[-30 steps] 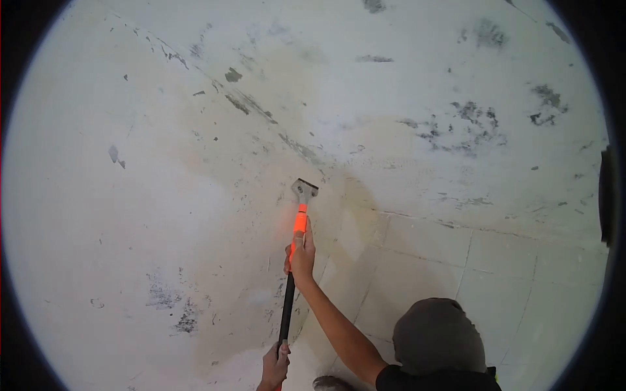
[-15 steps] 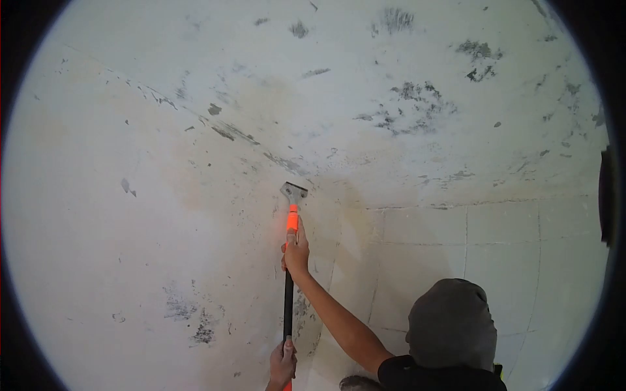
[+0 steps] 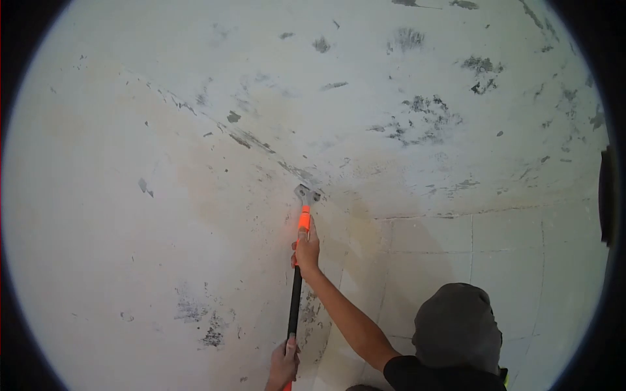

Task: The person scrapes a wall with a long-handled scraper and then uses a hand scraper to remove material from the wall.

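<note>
A long-handled scraper (image 3: 305,195) with a grey metal head, an orange collar and a dark shaft reaches up to the seam between the left wall and the sloping surface above. Its head lies at or very near that seam; contact cannot be told. High on the shaft, my right hand (image 3: 306,253) is closed around the orange part, with one digit stretched along it. Lower down, at the bottom edge, my left hand (image 3: 283,365) is wrapped round the shaft, thumb upward. Another orange part of the handle shows just below it.
The pale left wall (image 3: 91,215) has dark scuffs and chipped patches. More dark patches (image 3: 427,120) mark the surface above. Large panels (image 3: 505,231) with visible joints cover the right wall. A grey cap-like shape (image 3: 456,329) rises at lower right. Some dark object (image 3: 606,195) stands at the right edge.
The view has shifted, so wall marks sit lower and further right. Against the wall, the scraper head has moved slightly up to the seam and turned, its blade now more foreshortened. Both hands keep their grip.
</note>
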A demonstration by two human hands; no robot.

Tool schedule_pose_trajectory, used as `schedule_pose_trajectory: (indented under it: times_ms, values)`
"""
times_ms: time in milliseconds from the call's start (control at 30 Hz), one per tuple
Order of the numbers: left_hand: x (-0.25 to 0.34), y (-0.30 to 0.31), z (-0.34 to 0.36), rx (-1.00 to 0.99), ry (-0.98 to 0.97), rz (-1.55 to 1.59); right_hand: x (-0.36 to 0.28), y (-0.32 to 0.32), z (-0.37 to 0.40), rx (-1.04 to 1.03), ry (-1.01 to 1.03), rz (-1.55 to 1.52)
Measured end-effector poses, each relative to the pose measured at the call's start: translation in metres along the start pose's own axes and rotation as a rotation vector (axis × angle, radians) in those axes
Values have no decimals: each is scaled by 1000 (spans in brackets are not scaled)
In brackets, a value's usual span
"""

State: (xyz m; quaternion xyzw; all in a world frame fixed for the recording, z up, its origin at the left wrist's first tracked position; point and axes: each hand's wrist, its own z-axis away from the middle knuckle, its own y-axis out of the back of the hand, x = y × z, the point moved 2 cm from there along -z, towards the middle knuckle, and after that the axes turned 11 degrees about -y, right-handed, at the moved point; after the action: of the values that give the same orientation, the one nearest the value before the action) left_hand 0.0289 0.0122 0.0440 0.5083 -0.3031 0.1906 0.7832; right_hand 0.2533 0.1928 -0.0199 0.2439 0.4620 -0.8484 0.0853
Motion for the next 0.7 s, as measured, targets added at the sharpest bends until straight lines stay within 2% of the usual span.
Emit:
schedule_pose_trajectory:
  times_ms: [67,100,133,200,267,333,367,433,500,567,600,700]
  values:
    - [9,0,3,-57,3,91,0,3,3,23,-9,-14]
    - [-26,-11,1,148,-365,-11,0,4,10,-7,-17,10]
    - [-11,-11,5,143,-375,-21,-2,1,13,-34,-22,21]
    - [13,-8,17,101,-249,48,-11,-4,10,-27,-20,7]
    - [-2,8,6,94,-204,42,-9,-6,8,-15,-41,9]
    - [21,15,7,13,-106,47,-9,-11,3,-2,-55,-67]
    - [30,21,8,-87,79,120,-7,-10,8,-6,-60,-62]
    - [31,30,21,-66,113,122,-14,-18,23,-93,-48,-58]
    - [36,34,22,-46,152,143,-26,-25,13,-82,-27,-80]
    - [53,38,19,-15,-133,42,-25,-27,11,-66,-24,-86]
    - [53,42,23,-12,-125,49,-22,-29,13,-51,-35,-104]
    - [72,58,38,-138,66,-5,-24,-38,25,-52,-27,-123]
